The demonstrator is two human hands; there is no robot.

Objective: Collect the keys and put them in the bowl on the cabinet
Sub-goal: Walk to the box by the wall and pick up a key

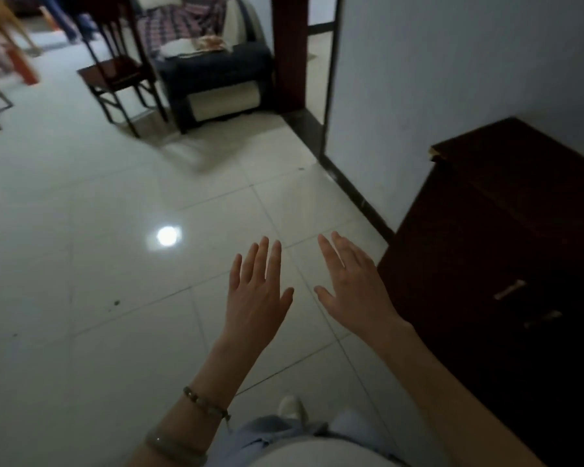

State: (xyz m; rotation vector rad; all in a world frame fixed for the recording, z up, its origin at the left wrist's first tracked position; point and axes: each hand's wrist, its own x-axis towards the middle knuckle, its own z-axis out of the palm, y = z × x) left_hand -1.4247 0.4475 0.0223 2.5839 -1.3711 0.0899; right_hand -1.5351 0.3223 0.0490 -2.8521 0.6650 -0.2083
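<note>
My left hand and right hand hover flat and empty over the floor. The dark cabinet sits at frame right, nearest my right hand; no keys or bowl visible.

The cabinet stands at the right of the frame, hard against the pale wall: a dark, reddish-brown wooden piece seen from above and at an angle. Its flat top runs toward the upper right, with a chipped, lighter patch at the near left corner of the top edge. On its front face, lower right of the frame, two pale bar handles sit one below the other. The visible stretch of its top is bare dark wood.
</note>
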